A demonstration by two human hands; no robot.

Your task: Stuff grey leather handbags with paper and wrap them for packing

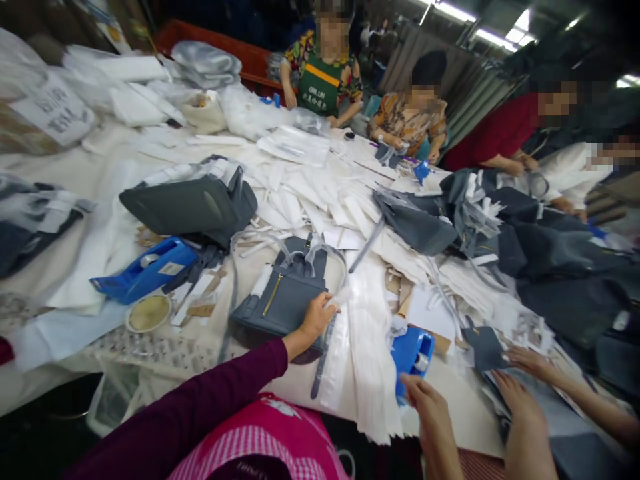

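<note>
Tube lights (455, 12) glow at the upper right of the frame, where the room fades into dark blur. Below, a cream worktop (465, 417) is largely buried under white packing sheets (300, 187). One dark grey bag (30, 227) is cut off by the left edge; heaped dark grey bags (565, 280) at right are too tangled to count. At centre lies a dark grey backpack (290, 313). The left grip (315, 317) rests on its right side, covering part of it, fingers bent by a wisp of clear film (343, 297); whether they pinch it, I cannot tell. Lower right, the right grip (427, 407) is half-curled beside a blue plastic tape dispenser (403, 347), its forearm cropped; any hold is unclear. Farther right, a co-worker's hands (523, 397) touch grey material.
</note>
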